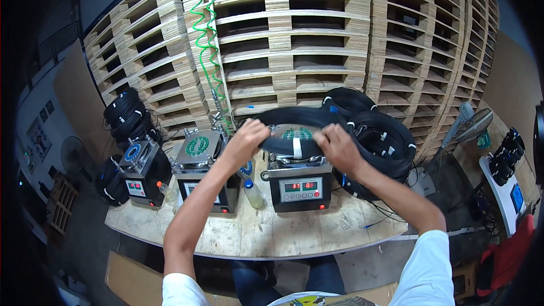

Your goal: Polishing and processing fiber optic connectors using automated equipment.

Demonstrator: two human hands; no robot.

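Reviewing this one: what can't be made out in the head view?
In the head view:
- Black cable coil: gripped stretches covered by the left hand and right hand.
- Green ring: partly hidden by the coil's front run.
- Middle machine's display: partly hidden by the left forearm.
- Dark object, far right: cut off by the picture's edge.

Across the back we see tall stacks of pale wooden pallets (277,51), with green coiled hoses (196,7) hanging in front. To our left stands a round fan (72,153); to our right, a grey fan (475,126). Beyond it we find a white table (502,199) bearing a blue square item (517,198), with red cloth (513,255) just below.
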